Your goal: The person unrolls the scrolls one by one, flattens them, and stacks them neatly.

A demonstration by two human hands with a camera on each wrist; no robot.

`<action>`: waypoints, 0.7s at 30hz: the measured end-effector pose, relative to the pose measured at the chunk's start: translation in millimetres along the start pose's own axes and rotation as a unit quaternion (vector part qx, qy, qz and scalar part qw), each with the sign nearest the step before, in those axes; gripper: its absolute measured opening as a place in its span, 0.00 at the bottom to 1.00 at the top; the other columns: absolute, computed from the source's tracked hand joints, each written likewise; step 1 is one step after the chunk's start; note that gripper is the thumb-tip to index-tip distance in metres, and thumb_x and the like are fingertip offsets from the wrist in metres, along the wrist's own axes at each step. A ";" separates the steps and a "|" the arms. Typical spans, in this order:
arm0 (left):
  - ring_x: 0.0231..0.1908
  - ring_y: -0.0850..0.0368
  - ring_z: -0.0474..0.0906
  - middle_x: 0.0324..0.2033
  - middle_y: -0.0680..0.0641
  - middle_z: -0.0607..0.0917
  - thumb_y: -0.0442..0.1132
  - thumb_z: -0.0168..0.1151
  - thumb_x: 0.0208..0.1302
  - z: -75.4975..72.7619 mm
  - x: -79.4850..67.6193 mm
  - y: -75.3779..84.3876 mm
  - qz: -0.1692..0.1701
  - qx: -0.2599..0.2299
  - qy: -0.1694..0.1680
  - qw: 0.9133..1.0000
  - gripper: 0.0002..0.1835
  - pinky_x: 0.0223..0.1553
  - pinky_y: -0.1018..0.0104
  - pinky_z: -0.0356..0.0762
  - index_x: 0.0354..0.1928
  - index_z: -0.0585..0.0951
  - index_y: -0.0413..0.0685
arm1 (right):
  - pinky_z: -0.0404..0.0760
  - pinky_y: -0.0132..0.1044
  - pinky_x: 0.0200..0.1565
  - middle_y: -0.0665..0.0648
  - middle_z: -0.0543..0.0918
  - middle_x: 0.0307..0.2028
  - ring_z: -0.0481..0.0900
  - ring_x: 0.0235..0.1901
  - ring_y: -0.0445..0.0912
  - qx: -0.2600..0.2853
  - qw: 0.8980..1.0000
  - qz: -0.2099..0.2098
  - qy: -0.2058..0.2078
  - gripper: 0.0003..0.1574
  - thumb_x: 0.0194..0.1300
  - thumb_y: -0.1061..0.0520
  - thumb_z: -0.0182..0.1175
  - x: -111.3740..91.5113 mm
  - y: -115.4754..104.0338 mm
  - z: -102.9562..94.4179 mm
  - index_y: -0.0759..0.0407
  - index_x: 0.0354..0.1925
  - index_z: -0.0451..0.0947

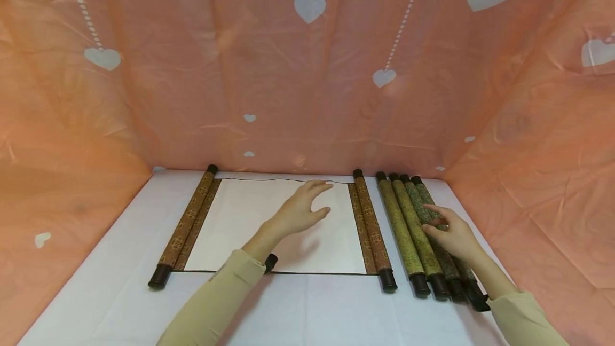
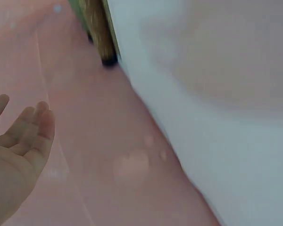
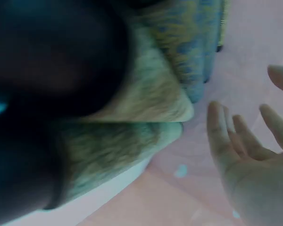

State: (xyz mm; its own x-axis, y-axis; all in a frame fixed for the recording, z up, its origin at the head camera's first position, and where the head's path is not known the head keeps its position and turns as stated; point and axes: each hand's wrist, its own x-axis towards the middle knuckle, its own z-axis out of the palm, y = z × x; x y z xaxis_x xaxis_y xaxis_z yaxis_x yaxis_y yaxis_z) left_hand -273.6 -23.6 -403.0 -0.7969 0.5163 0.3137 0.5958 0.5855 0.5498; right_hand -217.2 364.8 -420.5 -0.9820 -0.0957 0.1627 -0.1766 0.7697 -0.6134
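The left hand (image 1: 300, 210), fingers loosely extended and holding nothing, hovers over the unrolled scroll (image 1: 250, 212); its sleeved forearm (image 1: 223, 287) blocks the near edge. Right of that scroll, the right hand (image 1: 454, 235), thumb and fingers parted, empty, partly covers four rolled scrolls (image 1: 415, 228). Orange heart-print cloth (image 1: 269, 79) hangs beyond it. The rolled scrolls lie lengthwise near to far, parallel-ish to its brown rollers (image 1: 372, 223).

Open scroll (image 1: 245, 207): white sheet, brown patterned borders (image 1: 189, 215)
Rolled scrolls (image 1: 416, 228) right of open scroll: mottled green
Backdrop (image 1: 269, 68) behind open scroll: orange-pink, white hearts
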 end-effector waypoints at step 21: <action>0.71 0.52 0.68 0.73 0.51 0.72 0.56 0.60 0.76 120.1 56.4 70.5 0.029 0.143 -0.178 0.973 0.31 0.67 0.57 0.71 0.77 0.70 0.59 | 0.79 0.41 0.32 0.60 0.86 0.39 0.83 0.36 0.49 -0.064 0.995 -0.021 -0.071 0.38 0.59 0.60 0.75 -1.2 9.7 17.8 0.72 0.65 0.76</action>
State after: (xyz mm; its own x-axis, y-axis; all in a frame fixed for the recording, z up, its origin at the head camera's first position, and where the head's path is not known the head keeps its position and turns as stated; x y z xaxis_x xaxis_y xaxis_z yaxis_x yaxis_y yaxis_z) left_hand -264.5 121.8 -439.5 -0.7061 0.7078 0.0217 0.6828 0.6723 0.2860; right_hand -218.9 361.1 -440.5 -0.9752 -0.2102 0.0695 -0.2163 0.8369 -0.5028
